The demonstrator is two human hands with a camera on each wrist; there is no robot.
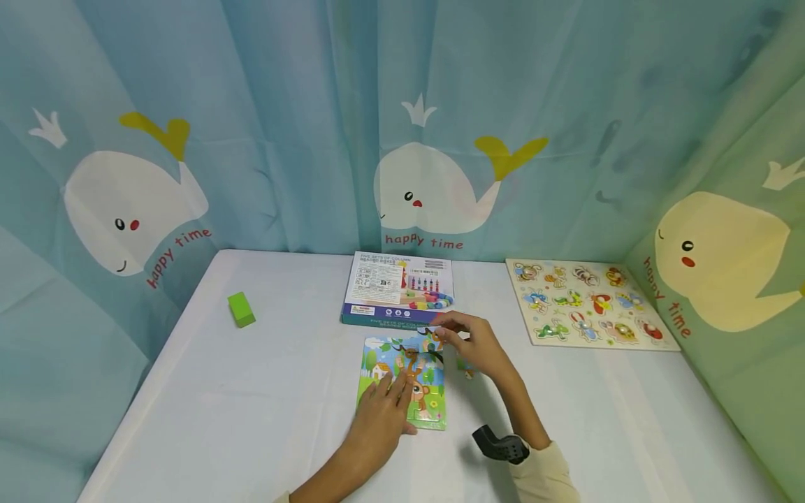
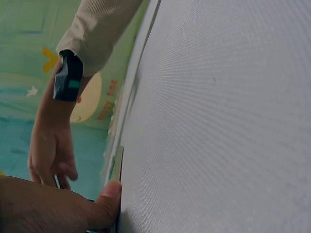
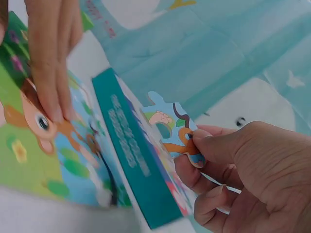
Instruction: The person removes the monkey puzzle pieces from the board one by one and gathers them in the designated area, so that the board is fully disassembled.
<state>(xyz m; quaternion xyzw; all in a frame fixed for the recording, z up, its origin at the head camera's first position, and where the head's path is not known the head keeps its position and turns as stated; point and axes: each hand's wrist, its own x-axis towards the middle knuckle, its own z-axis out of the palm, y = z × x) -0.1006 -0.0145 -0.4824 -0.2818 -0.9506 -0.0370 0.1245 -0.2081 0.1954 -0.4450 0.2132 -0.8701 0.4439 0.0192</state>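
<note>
A jigsaw puzzle with a monkey picture (image 1: 371,356) lies on the white table, in front of the box. My left hand (image 1: 380,419) rests on its lower left part with fairly straight fingers; its thumb (image 2: 111,194) is at the board's edge in the left wrist view. Over the puzzle's top right corner, my right hand (image 1: 474,342) pinches a puzzle piece (image 3: 170,124) between thumb and fingers. That piece shows blue sky, a branch and an orange-brown shape. Another small coloured piece (image 1: 467,369) lies right of the puzzle, partly hidden by the right hand.
Just behind the puzzle lies a bead toy box (image 1: 402,290) with a teal side. A wooden insect peg board (image 1: 591,304) is at the back right, and a green block (image 1: 241,309) at the left. Curtains with whales (image 1: 434,188) surround the table.
</note>
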